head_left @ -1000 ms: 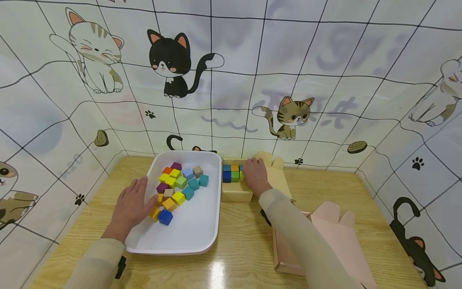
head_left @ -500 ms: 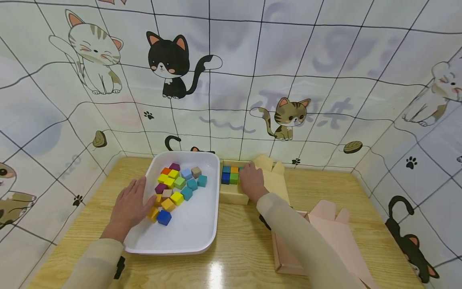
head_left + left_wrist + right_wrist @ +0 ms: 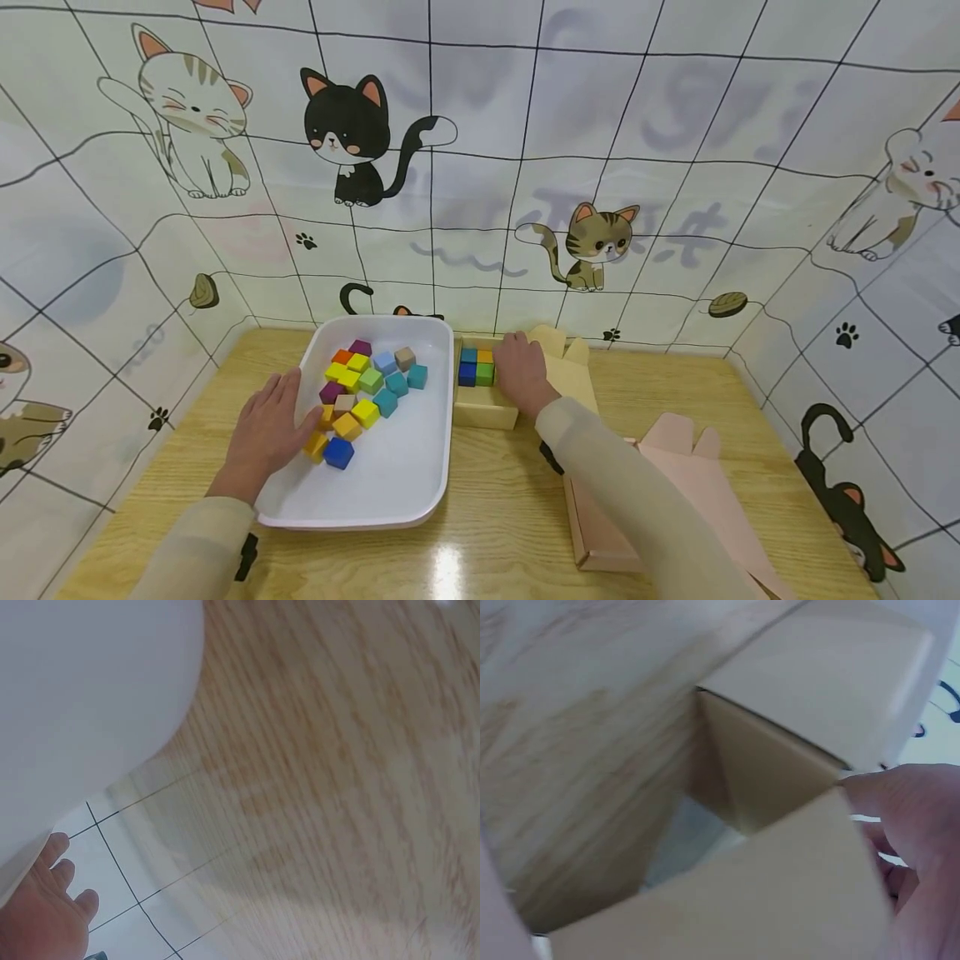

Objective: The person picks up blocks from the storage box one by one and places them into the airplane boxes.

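My left hand [image 3: 266, 429] rests with straight fingers along the left rim of a white tray [image 3: 397, 479]. Coloured wooden cubes [image 3: 365, 412] lie loose in the tray, mostly toward its left and back. Right of the tray stands a small pale-yellow cardboard box [image 3: 486, 417] with its lid [image 3: 572, 377] folded out to the right. Inside, blue, green and orange cubes [image 3: 476, 367] sit in rows. My right hand [image 3: 521, 371] reaches into the box's right side with bent fingers. Its fingertips are hidden, so I cannot tell whether it pinches a cube.
A pink cardboard box [image 3: 606, 533] stands open at the front right, under my right forearm, its lid [image 3: 690, 475] spread to the right. The wooden table [image 3: 495, 517] is bordered at the back and sides by a cat-patterned cloth [image 3: 465, 192].
My right hand has shifted slightly left over the cubes in the yellow box and covers more of them. My left hand stays at the tray's rim. The head view has turned slightly.
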Action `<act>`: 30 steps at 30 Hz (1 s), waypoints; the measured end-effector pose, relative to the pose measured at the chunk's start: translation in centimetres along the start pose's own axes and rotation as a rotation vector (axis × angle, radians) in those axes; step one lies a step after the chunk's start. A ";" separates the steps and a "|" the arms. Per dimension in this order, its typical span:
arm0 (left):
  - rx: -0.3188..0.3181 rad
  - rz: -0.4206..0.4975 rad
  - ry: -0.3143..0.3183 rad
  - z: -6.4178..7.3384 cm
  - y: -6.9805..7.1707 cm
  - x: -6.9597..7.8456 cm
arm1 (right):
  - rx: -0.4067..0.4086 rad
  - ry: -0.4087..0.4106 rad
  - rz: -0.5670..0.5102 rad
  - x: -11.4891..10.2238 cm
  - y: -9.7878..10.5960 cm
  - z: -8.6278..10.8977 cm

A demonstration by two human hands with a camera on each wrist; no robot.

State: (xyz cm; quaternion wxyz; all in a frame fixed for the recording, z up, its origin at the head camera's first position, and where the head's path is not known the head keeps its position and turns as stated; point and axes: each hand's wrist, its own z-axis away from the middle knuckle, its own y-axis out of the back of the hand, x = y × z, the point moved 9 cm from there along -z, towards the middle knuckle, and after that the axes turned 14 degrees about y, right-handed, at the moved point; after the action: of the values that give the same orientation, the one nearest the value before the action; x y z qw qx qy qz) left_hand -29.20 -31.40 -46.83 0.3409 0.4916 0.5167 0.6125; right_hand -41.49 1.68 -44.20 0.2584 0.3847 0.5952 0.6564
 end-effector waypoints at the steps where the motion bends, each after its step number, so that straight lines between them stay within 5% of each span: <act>1: 0.001 -0.001 -0.001 0.0 0.0 0.0 | 0.028 0.009 -0.001 -0.1 0.6 -0.1; 8: 0.007 -0.004 -0.003 0.0 0.2 0.0 | 0.129 0.128 -0.045 -3.8 4.3 -0.4; 13: 0.000 -0.005 -0.002 -0.1 0.0 0.1 | 0.165 0.353 -0.060 -9.0 5.4 -0.4; 21: -0.003 -0.009 0.002 -0.2 0.1 0.1 | 0.018 0.648 -0.107 -17.2 5.1 0.1; 30: -0.017 0.003 -0.002 0.1 0.2 0.1 | -0.105 0.713 -0.101 -21.8 3.5 -0.4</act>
State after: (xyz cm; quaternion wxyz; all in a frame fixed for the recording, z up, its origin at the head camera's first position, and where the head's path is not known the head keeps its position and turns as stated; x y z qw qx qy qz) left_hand -29.16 -31.31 -46.63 0.3446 0.4901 0.5103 0.6170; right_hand -28.99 -16.47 -45.10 0.0859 0.0880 0.6318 0.7653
